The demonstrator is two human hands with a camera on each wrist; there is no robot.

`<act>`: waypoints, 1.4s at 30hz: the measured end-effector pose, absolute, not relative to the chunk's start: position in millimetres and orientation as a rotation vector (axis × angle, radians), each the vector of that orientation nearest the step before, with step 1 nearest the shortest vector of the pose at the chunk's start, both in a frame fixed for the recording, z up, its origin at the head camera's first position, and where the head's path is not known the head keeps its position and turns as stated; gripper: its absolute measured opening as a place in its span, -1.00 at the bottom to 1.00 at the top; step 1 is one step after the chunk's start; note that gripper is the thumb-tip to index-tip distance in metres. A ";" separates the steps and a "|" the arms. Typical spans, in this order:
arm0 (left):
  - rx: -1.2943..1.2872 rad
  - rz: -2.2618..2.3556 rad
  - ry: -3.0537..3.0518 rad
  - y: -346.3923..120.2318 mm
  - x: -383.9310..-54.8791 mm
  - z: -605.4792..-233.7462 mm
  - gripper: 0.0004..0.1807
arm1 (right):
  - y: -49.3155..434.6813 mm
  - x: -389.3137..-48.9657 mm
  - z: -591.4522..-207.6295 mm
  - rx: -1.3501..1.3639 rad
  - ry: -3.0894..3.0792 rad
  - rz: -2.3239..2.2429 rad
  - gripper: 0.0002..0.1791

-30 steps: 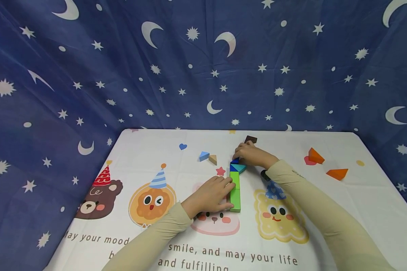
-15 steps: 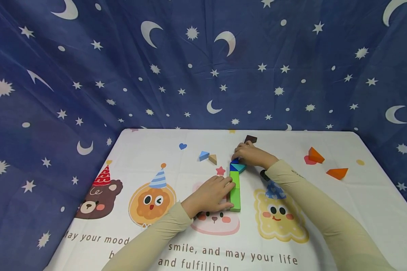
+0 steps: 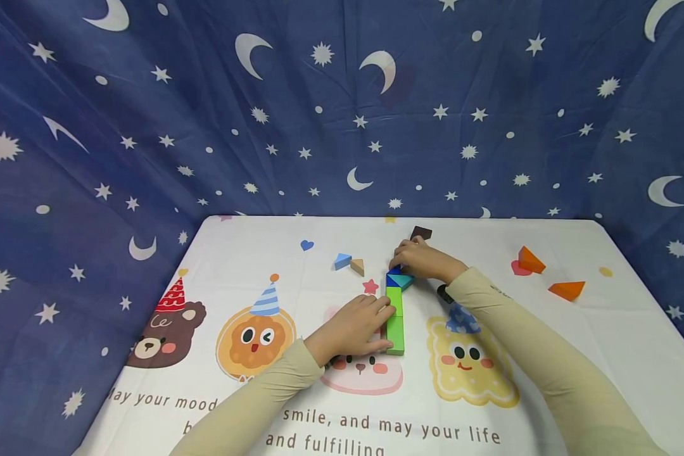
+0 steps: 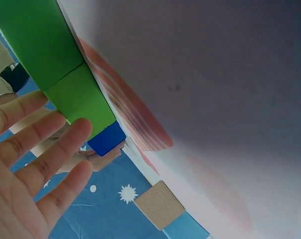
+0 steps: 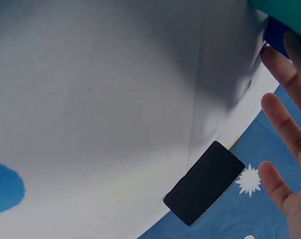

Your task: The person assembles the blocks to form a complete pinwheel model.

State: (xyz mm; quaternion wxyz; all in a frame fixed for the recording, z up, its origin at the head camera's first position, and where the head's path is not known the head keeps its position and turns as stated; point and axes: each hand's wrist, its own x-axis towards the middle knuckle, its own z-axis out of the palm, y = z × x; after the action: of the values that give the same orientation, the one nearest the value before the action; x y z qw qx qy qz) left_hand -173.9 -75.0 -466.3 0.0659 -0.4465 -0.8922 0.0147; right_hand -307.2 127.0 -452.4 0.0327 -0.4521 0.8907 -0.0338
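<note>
Two green rectangular blocks (image 3: 396, 335) lie end to end in a line. My left hand (image 3: 353, 326) rests along their left side, fingers extended and touching them; its spread fingers (image 4: 66, 144) show in the left wrist view. Beyond the green blocks come a dark blue triangular block (image 3: 390, 282) and a teal triangular block (image 3: 402, 282). At the far end of the row, my right hand (image 3: 424, 259) pinches another blue triangular block (image 3: 395, 270) between thumb and index finger, its other fingers spread. The right hand partly hides that block.
A dark brown block (image 3: 422, 233) lies just beyond the right hand. Left of the row sit a light blue triangular block (image 3: 342, 261) and a wooden triangular block (image 3: 357, 267). Two orange blocks (image 3: 567, 291) lie on the right of the white tablecloth (image 3: 273, 253). A starry blue curtain (image 3: 296, 171) hangs behind.
</note>
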 end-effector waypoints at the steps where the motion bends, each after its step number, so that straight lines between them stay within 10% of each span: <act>1: -1.347 0.046 -2.692 -75.0 -174.0 -466.3 -0.38 | 127.0 -307.1 -452.4 -1.392 2.741 -0.105 -0.73; 42: -1.341 0.030 -2.714 -75.2 -174.0 -468.5 -0.37 | 128.6 -305.9 -450.8 -1.429 2.746 -0.071 -0.75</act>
State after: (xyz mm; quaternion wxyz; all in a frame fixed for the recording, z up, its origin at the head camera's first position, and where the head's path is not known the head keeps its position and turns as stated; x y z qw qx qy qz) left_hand -174.0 -75.2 -468.5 0.0570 -0.4421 -0.8951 0.0098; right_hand -305.9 128.6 -450.8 0.0226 -0.4615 0.8866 -0.0228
